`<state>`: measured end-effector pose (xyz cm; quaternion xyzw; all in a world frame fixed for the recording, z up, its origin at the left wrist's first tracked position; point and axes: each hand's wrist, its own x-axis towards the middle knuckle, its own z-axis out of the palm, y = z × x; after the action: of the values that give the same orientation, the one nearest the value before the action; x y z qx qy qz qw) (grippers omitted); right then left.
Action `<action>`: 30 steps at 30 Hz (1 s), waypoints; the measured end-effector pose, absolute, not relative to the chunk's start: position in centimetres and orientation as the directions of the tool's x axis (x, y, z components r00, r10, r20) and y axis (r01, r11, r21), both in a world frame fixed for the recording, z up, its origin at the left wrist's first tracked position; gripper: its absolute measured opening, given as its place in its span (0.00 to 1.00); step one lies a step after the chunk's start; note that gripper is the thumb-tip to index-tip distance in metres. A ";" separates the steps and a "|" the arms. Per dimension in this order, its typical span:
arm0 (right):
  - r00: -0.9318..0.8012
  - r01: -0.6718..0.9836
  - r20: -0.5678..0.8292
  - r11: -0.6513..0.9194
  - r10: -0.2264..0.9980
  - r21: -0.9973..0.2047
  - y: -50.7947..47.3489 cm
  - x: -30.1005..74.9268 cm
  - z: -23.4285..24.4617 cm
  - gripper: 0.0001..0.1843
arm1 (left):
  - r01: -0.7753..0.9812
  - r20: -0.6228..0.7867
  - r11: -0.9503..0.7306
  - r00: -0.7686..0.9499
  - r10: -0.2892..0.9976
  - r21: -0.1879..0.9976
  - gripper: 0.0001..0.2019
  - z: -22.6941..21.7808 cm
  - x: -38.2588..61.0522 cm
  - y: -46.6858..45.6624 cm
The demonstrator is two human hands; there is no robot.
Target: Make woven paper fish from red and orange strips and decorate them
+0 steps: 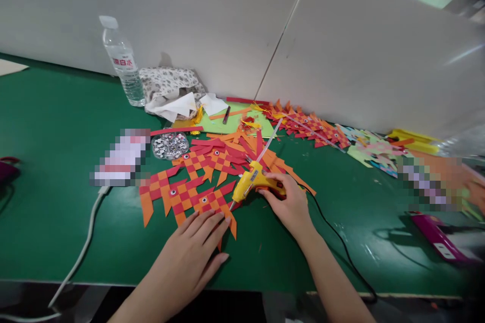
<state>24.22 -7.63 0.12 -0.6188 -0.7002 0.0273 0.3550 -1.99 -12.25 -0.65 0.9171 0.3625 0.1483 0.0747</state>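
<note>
My right hand (290, 204) is wrapped round a yellow hot glue gun (246, 185), with a clear glue stick (270, 140) poking out of its back end. The gun's nozzle points down at the tail of a woven red-and-orange paper fish (212, 198) with a googly eye. On that fish's lower edge rest the fingertips of my left hand (197, 239), stretched out and flat. Several similar woven fish (182, 197) lie just left and behind, some with eyes. Loose red and orange paper strips (280, 164) are heaped behind the gun.
A round clear box of googly eyes (170, 145) sits behind the fish. Further left are a blurred-out phone (123, 156) on a white cable and a water bottle (123, 63). Finished-looking fish (314, 126) are piled along the partition. A purple power strip (435, 242) lies right.
</note>
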 end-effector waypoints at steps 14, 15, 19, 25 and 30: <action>0.042 0.839 0.478 0.229 0.878 -0.494 -7.6 23.9 0.0 0.11 | 0.650 0.204 -0.713 0.685 0.700 0.262 0.24 -0.2 -1.8 -12.3; 0.046 0.836 0.475 0.226 0.879 -0.500 -7.7 23.9 0.0 0.10 | 0.653 0.210 -0.711 0.681 0.702 0.262 0.24 -0.2 -1.8 -12.3; 0.041 0.833 0.466 0.227 0.884 -0.504 -7.7 24.0 0.0 0.09 | 0.648 0.209 -0.721 0.691 0.692 0.247 0.24 -0.3 -1.8 -12.3; 0.036 0.849 0.498 0.236 0.866 -0.472 -7.6 24.0 0.0 0.08 | 0.651 0.174 -0.726 0.706 0.686 0.222 0.24 -0.3 -1.9 -12.3; 0.069 0.834 0.486 0.217 0.871 -0.507 -7.5 24.0 0.2 0.13 | 0.652 0.186 -0.721 0.697 0.692 0.236 0.24 -0.2 -1.9 -12.3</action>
<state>23.99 -7.51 0.18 -0.6251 -0.6820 0.0246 0.3789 -1.91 -12.26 -0.25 0.9181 0.3660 0.1317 0.0759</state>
